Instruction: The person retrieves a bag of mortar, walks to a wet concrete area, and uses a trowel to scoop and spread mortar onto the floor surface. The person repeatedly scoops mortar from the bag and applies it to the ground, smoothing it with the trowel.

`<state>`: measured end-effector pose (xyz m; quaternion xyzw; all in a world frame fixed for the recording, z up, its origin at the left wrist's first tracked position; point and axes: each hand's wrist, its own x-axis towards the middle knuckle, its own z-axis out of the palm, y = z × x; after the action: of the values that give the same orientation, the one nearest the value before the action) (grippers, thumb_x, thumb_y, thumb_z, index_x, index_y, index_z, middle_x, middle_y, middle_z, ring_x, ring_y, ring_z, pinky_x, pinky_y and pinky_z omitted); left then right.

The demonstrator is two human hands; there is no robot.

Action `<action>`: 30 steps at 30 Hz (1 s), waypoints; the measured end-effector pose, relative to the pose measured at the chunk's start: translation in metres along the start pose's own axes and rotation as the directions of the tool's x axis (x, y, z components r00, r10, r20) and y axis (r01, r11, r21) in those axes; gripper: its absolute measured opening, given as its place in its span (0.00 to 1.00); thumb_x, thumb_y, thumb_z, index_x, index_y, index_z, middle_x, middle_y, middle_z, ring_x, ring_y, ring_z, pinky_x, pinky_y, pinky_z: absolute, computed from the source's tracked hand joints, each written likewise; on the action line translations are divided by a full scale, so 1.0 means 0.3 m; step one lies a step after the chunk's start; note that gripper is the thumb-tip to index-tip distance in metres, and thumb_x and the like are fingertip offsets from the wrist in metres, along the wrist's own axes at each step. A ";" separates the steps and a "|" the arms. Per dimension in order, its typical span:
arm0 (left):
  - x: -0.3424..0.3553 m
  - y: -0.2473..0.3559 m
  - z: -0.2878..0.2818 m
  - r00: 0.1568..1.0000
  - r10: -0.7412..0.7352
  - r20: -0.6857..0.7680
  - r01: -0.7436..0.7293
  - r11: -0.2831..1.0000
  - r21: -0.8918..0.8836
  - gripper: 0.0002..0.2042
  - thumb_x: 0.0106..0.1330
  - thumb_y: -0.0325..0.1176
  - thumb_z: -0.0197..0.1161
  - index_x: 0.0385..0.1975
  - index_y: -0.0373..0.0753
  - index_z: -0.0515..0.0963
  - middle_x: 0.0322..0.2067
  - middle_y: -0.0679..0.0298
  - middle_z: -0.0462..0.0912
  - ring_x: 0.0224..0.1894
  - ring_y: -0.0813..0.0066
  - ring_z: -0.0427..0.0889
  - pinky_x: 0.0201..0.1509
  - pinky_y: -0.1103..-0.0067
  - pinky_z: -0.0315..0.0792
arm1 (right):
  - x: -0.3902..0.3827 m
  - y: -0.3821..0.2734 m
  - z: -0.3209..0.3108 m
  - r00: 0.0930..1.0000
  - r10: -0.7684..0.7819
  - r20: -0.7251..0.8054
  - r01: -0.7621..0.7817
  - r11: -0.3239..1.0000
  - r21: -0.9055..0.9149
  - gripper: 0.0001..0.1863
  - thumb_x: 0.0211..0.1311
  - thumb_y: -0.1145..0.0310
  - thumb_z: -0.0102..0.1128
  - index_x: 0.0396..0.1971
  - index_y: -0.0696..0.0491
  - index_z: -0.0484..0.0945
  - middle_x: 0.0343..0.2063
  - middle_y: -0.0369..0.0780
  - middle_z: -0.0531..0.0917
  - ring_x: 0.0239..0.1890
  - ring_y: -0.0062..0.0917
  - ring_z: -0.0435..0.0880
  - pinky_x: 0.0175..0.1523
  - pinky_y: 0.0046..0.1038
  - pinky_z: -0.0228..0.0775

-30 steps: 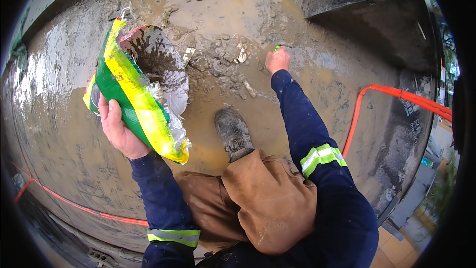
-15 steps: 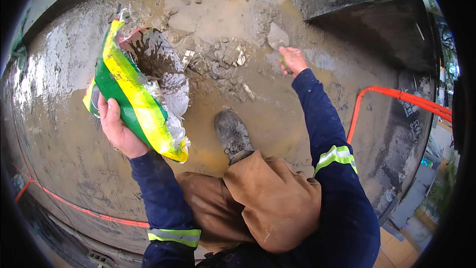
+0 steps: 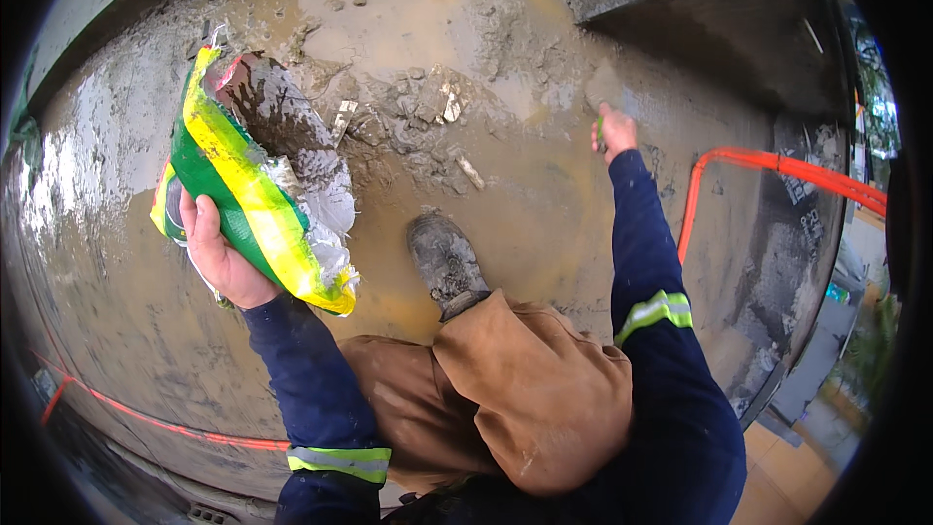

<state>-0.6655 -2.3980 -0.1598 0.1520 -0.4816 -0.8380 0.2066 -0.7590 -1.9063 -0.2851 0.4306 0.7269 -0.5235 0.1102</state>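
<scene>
My left hand (image 3: 222, 251) grips the side of a cut-open green and yellow woven sack (image 3: 233, 190), fingers hidden behind it and thumb on the near face. The sack's mouth gapes to the right, its pale lining streaked with dark mud. Out to the right, my right hand (image 3: 615, 132) is closed around the green handle of a trowel (image 3: 604, 87). Its grey, muddy blade is blurred and points away from me over the wet floor. A heap of wet mud with rubble (image 3: 418, 122) lies between the sack and the trowel.
Muddy water covers much of the floor (image 3: 525, 253). My muddy boot (image 3: 444, 258) stands in the middle. Orange conduit (image 3: 724, 154) bends up at the right, and more orange conduit (image 3: 185, 428) runs along the lower left. A dark concrete block (image 3: 709, 29) juts in at the far right.
My right hand and the trowel have swept to the right, away from the mud heap. The sack, still in my left hand, sits slightly further left in view.
</scene>
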 end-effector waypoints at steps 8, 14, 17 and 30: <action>-0.006 -0.027 0.036 1.000 -0.019 -0.021 0.021 0.998 0.063 0.21 0.69 0.35 0.46 0.58 0.33 0.63 0.49 0.58 0.74 0.46 0.69 0.76 0.48 0.76 0.72 | -0.076 -0.048 0.283 0.987 -0.149 0.066 0.162 0.941 -0.296 0.17 0.65 0.58 0.49 0.32 0.59 0.70 0.22 0.44 0.76 0.16 0.24 0.76 0.15 0.26 0.70; -0.019 -0.017 0.026 0.999 -0.023 -0.027 0.024 0.999 0.037 0.21 0.69 0.36 0.45 0.59 0.33 0.63 0.50 0.59 0.73 0.47 0.70 0.75 0.47 0.77 0.71 | -0.016 -0.065 0.162 0.993 -0.113 0.025 0.115 0.978 -0.173 0.17 0.66 0.58 0.47 0.33 0.60 0.70 0.21 0.44 0.77 0.15 0.24 0.77 0.14 0.26 0.70; -0.017 -0.012 0.062 0.999 -0.020 -0.050 0.022 0.998 0.055 0.20 0.68 0.36 0.46 0.56 0.32 0.64 0.48 0.57 0.74 0.45 0.69 0.77 0.46 0.77 0.72 | 0.026 -0.048 0.216 0.998 -0.060 0.013 0.060 0.997 -0.051 0.17 0.66 0.58 0.47 0.33 0.60 0.69 0.21 0.45 0.78 0.15 0.25 0.78 0.14 0.27 0.70; -0.026 -0.004 0.025 0.999 -0.029 -0.038 0.029 0.999 0.016 0.19 0.67 0.33 0.49 0.55 0.31 0.65 0.47 0.55 0.76 0.45 0.67 0.79 0.49 0.74 0.73 | -0.133 -0.011 0.214 0.978 -0.208 0.029 0.209 0.951 -0.229 0.22 0.66 0.55 0.48 0.39 0.63 0.72 0.17 0.42 0.76 0.13 0.22 0.76 0.16 0.26 0.70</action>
<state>-0.6622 -2.3881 -0.1569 0.1764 -0.4823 -0.8339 0.2022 -0.7559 -1.9819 -0.2860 0.3348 0.8238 -0.4452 0.1051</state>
